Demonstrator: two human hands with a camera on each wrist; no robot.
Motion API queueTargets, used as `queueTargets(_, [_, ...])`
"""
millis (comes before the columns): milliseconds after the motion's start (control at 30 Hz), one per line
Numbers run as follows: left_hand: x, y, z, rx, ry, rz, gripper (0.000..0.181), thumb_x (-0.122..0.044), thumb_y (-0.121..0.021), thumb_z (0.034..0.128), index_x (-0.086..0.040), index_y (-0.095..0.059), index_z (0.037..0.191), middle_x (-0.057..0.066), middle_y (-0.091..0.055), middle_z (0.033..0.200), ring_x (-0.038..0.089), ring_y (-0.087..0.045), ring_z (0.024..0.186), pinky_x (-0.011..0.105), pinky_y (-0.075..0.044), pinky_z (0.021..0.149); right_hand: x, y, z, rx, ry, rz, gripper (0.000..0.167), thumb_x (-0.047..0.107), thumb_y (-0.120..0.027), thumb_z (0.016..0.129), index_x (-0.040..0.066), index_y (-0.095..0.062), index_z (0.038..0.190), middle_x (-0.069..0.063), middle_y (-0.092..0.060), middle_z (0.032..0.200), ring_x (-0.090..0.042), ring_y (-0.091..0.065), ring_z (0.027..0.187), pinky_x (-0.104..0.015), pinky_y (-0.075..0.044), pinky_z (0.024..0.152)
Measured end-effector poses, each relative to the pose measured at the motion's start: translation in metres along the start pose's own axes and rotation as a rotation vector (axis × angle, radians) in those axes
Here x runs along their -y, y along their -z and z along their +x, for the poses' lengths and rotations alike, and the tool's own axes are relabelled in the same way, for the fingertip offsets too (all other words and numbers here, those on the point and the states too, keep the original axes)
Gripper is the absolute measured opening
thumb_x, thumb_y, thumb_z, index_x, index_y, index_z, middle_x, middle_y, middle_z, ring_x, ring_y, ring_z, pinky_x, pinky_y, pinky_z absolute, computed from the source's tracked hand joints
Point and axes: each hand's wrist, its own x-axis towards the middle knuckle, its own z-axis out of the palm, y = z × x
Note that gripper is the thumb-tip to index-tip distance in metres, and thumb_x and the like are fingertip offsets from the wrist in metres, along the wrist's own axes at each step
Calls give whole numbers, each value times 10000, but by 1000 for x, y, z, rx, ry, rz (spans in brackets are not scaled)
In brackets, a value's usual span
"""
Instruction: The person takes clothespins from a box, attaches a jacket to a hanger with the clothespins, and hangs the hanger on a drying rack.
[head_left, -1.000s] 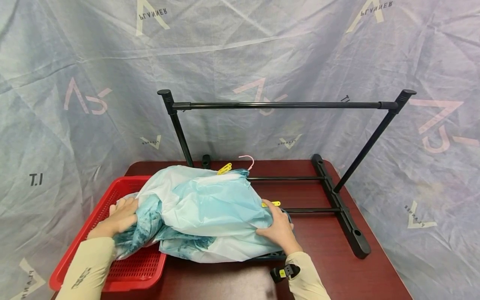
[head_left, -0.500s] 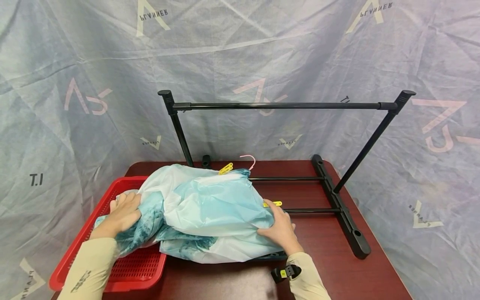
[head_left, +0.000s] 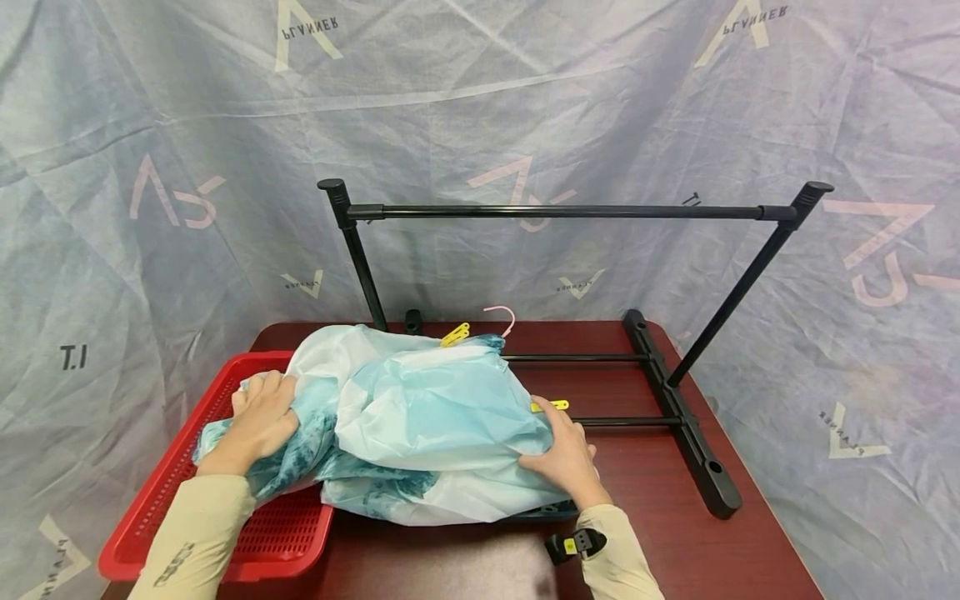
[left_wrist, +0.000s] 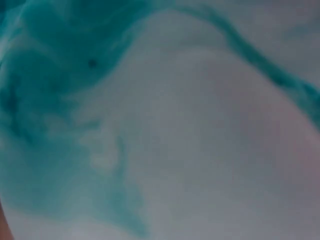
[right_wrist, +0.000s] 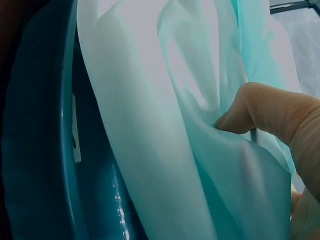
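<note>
A thin white and light-blue garment [head_left: 442, 408], patterned with darker teal, lies bunched across the table, its left part in a red basket [head_left: 281, 542]. My left hand [head_left: 258, 421] grips its teal part over the basket. Fabric fills the left wrist view, hiding the fingers. At the garment's right end, my right hand [head_left: 562, 458] pinches the cloth; the thumb [right_wrist: 240, 112] presses into it in the right wrist view. A pink hanger hook [head_left: 506, 318] sticks out at the back. Yellow clips [head_left: 455, 335] show at the back and beside the right hand.
A black rack [head_left: 570, 212] stands behind, its crossbar above the garment and its right foot [head_left: 690, 429] along the table [head_left: 720, 550]. A dark blue container [right_wrist: 40, 130] sits partly under the garment. A printed grey cloth [head_left: 480, 108] hangs behind.
My left hand has moved right and slightly away from me, taking the garment's teal part along. The garment, hook and clips have shifted slightly right. My right hand has barely moved.
</note>
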Motion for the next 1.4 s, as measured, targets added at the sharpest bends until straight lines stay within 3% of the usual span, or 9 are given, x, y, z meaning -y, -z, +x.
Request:
queueTargets(267, [-12,-2,3,-44,7,6,89,-1,-392,799,-53,-405,870,127,-361,915,382,-317,950,502,-176,715,0,5,-1,-9,-6,-4,924,201,-885,659,283,-457,1474,-108,-525,1412,-351,-486,1079,-625,-350,791])
queueTargets(633, [-27,-4,11,-66,9,4,54,-22,-406,802,-47,-386,845,155,-366,912,413,-331,964,546,-199,724,-6,9,1,-8,-31,-4,934,217,-891,669,300,-439,1482,-120,-512,1422,-356,-475,1100,-575,-332,787])
queueTargets(1100, [-46,-11,15,-147,7,18,66,-25,-405,766,-64,-384,815,126,-342,866,349,-324,855,475,-180,673,-11,15,2,-10,-28,-7,944,228,-885,674,308,-422,1494,-111,-501,1429,-344,-462,1089,-572,-305,796])
queueTargets(1400, [-56,-15,20,-151,6,14,62,-29,-404,764,-62,-374,807,122,-333,863,344,-312,844,468,-163,663,-11,19,2,-21,-25,-12,945,225,-884,672,320,-422,1490,-110,-512,1415,-331,-463,1056,-554,-304,783])
